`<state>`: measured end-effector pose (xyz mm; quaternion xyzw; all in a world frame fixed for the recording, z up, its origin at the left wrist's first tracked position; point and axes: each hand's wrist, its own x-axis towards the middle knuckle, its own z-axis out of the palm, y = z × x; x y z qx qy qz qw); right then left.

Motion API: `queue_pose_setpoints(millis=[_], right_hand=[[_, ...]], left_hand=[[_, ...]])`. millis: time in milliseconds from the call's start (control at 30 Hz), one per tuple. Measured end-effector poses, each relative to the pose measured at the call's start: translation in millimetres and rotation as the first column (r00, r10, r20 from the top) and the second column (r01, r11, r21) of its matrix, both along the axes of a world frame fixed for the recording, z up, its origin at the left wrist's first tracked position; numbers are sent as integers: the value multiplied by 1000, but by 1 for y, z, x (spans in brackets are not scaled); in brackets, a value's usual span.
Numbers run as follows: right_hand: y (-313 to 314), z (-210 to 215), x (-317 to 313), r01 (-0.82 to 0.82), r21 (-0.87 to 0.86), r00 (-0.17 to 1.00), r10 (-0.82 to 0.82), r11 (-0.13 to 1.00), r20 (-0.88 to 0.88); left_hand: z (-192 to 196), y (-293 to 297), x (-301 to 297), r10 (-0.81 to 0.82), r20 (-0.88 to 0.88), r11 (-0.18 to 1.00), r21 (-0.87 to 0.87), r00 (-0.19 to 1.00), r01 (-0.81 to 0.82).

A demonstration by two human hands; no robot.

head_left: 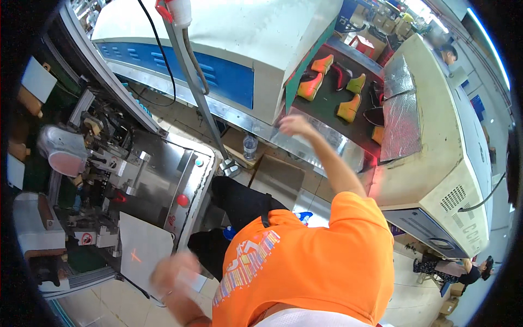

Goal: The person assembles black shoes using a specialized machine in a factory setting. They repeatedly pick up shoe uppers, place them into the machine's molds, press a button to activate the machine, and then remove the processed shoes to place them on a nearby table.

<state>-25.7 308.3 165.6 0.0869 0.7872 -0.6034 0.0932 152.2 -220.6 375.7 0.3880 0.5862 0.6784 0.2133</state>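
My right hand (295, 125) is over the metal ledge (321, 136) at the near end of a dark green conveyor belt (327, 101). Its fingers look drawn in, but blur hides whether they grip anything. On the belt lie several boot-shaped shoe pieces: an orange one (309, 87), a yellow-green one (349, 108) and a dark red one (341, 76). At lower left, my left hand (175, 275) is smeared by motion beside a white board (143, 253) marked with a glowing orange cross. A pale flat patch (193, 280) shows at its fingers; whether it is held I cannot tell.
On the left stands a machine with clamps (106, 163), a red button (182, 200) and a blue button (199, 162). A white-and-blue housing (180, 65) and a cream housing (436, 141) flank the belt. A slanted metal post (201, 103) rises between. Another person (455, 271) sits at far right.
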Motion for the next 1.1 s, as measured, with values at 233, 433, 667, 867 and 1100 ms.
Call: queue_pose_setpoints(millis=[233, 433, 667, 867, 1100], right_hand=[[-195, 7, 34, -597, -62, 800, 600, 800, 22], [-255, 33, 5, -369, 149, 836, 398, 917, -379], [-289, 13, -42, 220, 247, 821, -43, 944, -569], [-302, 25, -32, 378, 302, 626, -1, 875, -780], [-391, 70, 4, -325, 272, 626, 421, 906, -656]], left_hand=[[153, 1, -1, -388, -693, 917, -226, 607, 328], [164, 20, -9, -421, -732, 904, -296, 536, 308], [145, -15, 26, -115, -621, 986, -164, 775, 15], [53, -90, 31, 799, -236, 517, -203, 553, -832], [-95, -210, 112, 802, -547, -362, -764, 240, -533]])
